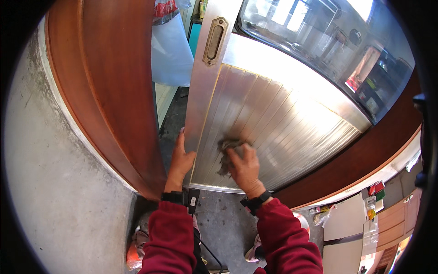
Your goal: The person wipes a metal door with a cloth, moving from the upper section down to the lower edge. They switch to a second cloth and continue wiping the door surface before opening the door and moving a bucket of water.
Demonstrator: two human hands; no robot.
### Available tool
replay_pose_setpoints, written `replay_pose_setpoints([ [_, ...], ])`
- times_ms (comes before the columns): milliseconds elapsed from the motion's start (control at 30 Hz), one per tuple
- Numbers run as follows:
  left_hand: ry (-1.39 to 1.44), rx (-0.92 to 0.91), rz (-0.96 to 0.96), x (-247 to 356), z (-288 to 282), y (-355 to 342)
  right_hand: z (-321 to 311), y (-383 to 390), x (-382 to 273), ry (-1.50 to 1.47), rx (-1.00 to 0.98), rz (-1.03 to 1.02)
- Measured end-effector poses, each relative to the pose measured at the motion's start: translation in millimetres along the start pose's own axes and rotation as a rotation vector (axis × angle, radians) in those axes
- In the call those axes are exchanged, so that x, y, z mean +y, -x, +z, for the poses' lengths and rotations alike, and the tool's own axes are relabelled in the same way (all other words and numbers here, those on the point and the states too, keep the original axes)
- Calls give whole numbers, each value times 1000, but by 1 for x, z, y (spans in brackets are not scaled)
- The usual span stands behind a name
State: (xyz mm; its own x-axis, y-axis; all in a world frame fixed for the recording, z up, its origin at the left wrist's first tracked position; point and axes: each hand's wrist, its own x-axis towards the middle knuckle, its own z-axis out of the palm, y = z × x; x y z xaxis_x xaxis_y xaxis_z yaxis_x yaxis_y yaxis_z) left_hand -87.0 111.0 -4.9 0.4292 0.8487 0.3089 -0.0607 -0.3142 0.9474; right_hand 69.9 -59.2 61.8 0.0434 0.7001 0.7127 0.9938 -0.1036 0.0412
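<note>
Holding grey cloth against a metal door
Right hand grips it; left hand (digits spread) touches the door's edge.

Dk red slvs, blk wrist straps, lt shoes

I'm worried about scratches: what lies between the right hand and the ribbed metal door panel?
A crumpled grey cloth, bunched under the fingers, lies between the right hand and the ribbed metal door panel, as the head view shows.
</note>
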Motion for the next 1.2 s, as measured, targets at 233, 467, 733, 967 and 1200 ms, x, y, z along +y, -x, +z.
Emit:
replay_pose_setpoints([
  [233, -2, 6, -52, 9, 2, 2, -56, -87, 6, 104, 353, 60],
  [467, 10, 39, 6, 8, 3, 2, 10, -19, -5, 87, 122, 58],
  [733, -18, 8, 17, 8, -2, -1, 16, 1, -9, 153, -23, -3],
  [967, 14, -38, -62, 14, -2, 0, -19, -47, 11, 153, 152, 44],
  [1200, 53, -40, -18, 11, -5, -1, 38, 32, 1, 196, -401, 85],
])
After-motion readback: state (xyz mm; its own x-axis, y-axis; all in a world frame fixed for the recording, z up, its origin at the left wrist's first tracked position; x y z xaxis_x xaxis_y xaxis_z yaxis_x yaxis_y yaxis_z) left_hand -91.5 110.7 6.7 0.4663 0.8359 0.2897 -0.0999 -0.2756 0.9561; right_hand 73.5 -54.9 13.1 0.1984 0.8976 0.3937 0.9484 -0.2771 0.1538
